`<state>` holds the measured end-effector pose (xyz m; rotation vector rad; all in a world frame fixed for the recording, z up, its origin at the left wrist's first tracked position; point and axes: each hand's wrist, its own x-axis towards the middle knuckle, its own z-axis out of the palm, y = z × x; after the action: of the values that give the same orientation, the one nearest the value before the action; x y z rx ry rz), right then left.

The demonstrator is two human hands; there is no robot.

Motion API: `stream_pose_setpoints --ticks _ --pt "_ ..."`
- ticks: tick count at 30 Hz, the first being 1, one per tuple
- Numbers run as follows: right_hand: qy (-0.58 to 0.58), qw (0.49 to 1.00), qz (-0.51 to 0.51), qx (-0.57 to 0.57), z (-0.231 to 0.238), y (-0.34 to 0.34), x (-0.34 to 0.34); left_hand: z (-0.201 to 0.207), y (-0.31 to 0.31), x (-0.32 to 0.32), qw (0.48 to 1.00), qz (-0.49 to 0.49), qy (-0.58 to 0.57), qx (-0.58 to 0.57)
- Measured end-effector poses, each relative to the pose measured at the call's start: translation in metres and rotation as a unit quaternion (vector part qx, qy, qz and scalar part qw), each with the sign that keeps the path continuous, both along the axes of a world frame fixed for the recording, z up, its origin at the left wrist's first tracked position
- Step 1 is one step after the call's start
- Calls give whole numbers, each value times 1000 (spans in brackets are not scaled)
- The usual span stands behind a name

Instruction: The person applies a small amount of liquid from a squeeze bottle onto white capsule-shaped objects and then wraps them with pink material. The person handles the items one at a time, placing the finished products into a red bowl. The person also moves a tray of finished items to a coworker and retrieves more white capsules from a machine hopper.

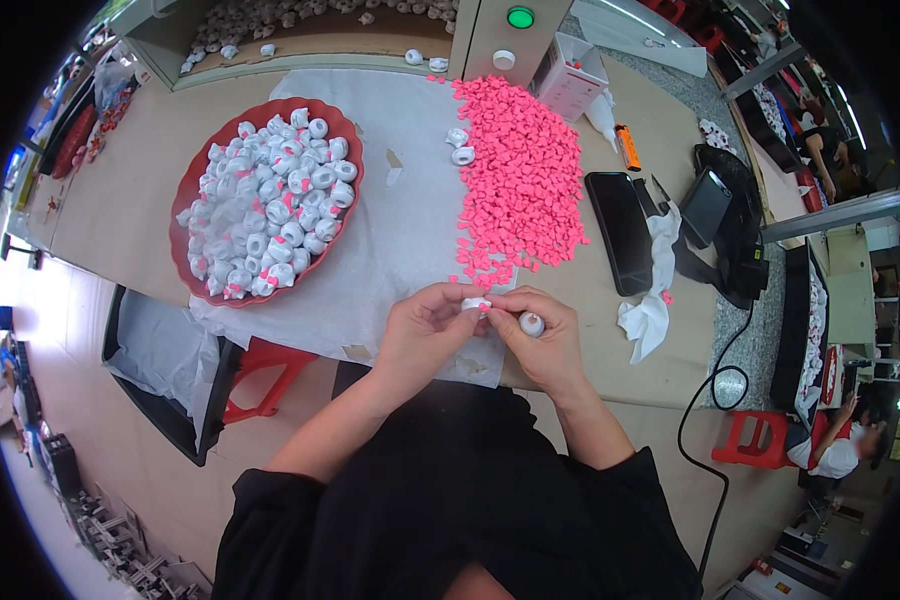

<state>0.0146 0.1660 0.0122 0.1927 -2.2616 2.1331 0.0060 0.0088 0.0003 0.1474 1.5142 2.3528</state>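
Note:
My left hand (pixel 425 330) pinches a small white figurine piece (pixel 473 304) between thumb and fingers at the near edge of the table. The fingertips of my right hand (pixel 553 350) meet it from the other side, at a tiny pink piece (pixel 485 309) on the white one. A white rounded object (pixel 531 323) with a brownish spot is tucked in my right hand; its kind cannot be made out. Just beyond my hands spreads a pile of small pink pieces (pixel 520 170). To the left, a red scalloped tray (pixel 177 255) holds many white pieces, some with pink parts.
Two loose white pieces (pixel 460 155) lie beside the pile on white paper (pixel 400 230). At right are a white nozzle bottle (pixel 602 115), orange lighter (pixel 627 147), black phone (pixel 618 232), crumpled tissue (pixel 660 270) and cable (pixel 682 430). A lit-button cabinet (pixel 505 35) stands behind.

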Motion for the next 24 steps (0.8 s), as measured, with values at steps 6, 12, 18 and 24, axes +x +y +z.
stream_pose_setpoints --ticks 6,12,18,24 --pt "41 999 -11 31 -3 -3 4 1 3 1 1000 13 -9 -20" --pt "47 998 -18 28 -7 -3 4 -2 4 1 999 17 -9 -29" --pt "38 999 -6 36 -8 0 5 -1 4 1 1000 9 -14 -21" --pt "-3 999 -24 -28 -5 -5 6 5 -1 -1 998 53 10 -11"
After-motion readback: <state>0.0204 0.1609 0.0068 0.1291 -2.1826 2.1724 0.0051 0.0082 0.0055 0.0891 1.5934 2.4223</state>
